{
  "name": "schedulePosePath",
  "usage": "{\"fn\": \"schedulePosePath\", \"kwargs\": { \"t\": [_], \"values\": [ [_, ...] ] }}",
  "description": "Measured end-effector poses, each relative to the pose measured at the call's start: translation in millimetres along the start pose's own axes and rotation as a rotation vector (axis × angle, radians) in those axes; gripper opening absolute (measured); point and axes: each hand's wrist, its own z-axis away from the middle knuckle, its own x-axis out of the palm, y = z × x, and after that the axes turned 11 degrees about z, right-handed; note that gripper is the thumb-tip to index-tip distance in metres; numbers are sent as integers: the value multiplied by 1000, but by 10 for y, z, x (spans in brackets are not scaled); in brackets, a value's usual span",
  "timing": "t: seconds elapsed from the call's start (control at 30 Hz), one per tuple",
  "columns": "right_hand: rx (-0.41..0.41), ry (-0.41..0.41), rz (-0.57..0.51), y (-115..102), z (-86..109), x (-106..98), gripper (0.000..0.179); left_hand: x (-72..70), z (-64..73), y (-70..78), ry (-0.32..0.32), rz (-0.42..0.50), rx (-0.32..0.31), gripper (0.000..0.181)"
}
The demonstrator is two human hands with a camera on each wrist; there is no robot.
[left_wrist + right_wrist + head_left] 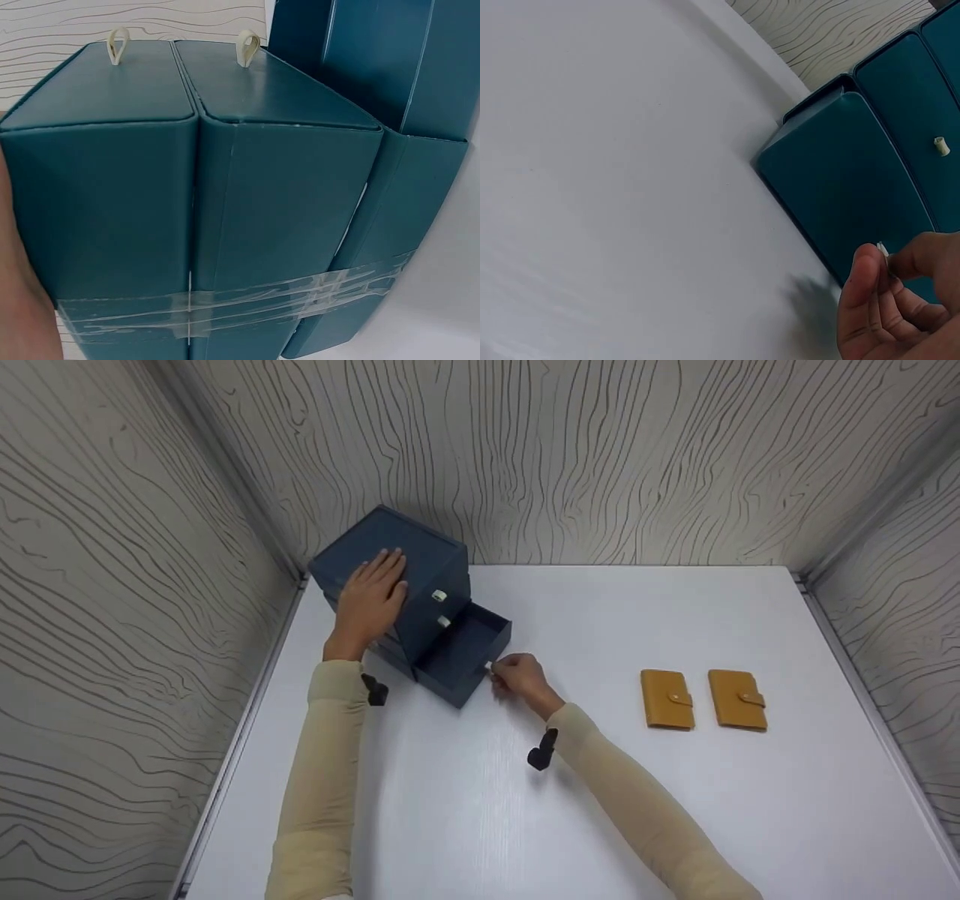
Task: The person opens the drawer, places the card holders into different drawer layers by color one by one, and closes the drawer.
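White below, pale around: in the head view, worked over a smooth, rectangular white tabletop (450, 810) enclosed by cream panels (675, 457) with dark wood-grain lines. Saw a dark blue-green, box-shaped, three-drawer cabinet (422, 562) angled near the back left corner, with the lowest drawer (461, 649) open. Rested the left hand (373, 598) across the cabinet top, fingers extended; pinched the drawer's small cream tab (489, 666) between thumb and finger of the right hand (521, 675). Noted white surface stretching from there to two mustard-yellow, rectangular, strap-closed cases (667, 699), well apart from the cabinet and short of the right edge.

From the left wrist, saw clear, glossy tape (247, 311) banding the cabinet's side, and cream loops (248, 49) on two closed drawers (139, 82); could not tell the finger state there.

From the right wrist, saw thumb and fingertip meeting on the tab, the drawer front's lower edge just beside the tabletop, and broad white surface leftward.
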Motion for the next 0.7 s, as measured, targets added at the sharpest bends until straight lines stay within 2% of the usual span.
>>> {"fn": "schedulePosePath", "kwargs": {
  "t": [0.53,0.7],
  "values": [
    [-17,4,-13,148,110,-73,22,-22,-11,-8,-32,-11,-19,57],
    [-3,13,1,194,143,-101,21,-14,1,-1,-18,0,-13,57]
  ]
}}
